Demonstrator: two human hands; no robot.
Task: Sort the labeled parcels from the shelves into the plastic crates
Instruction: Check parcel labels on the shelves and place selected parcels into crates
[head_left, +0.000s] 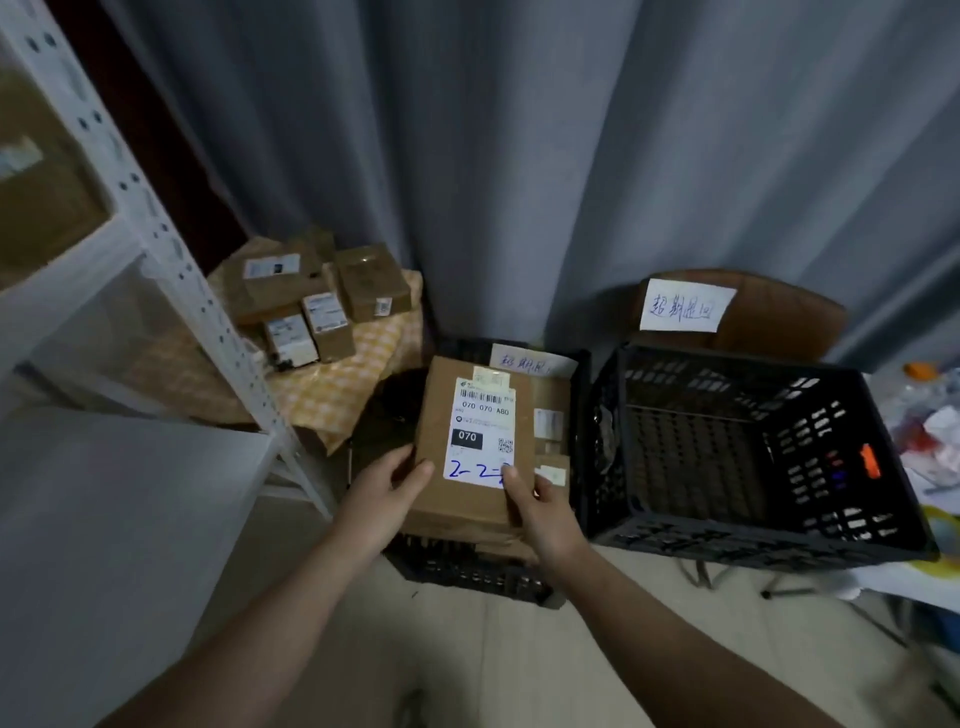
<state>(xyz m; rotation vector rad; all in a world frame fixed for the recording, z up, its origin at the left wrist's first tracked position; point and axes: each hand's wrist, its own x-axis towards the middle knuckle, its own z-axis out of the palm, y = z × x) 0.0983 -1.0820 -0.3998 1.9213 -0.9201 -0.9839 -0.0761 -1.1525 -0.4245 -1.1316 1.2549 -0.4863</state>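
I hold a brown cardboard parcel (470, 441) with both hands above the left black plastic crate (467, 571). Its white label reads "070" and carries blue handwriting. My left hand (387, 493) grips the parcel's near left edge, thumb on top. At the near right corner my right hand (540, 514) grips it, with the thumb pressed on the label. Other labeled parcels (550, 421) lie in that crate beneath the held one. A second black crate (753, 452) stands to the right and looks empty.
A white metal shelf rack (171, 249) stands at the left. Several brown parcels (317, 296) lie on a yellow checked cloth (332, 384) behind it. A brown chair (769, 317) with a handwritten paper sign is behind the right crate. Grey curtains hang at the back; clutter sits far right.
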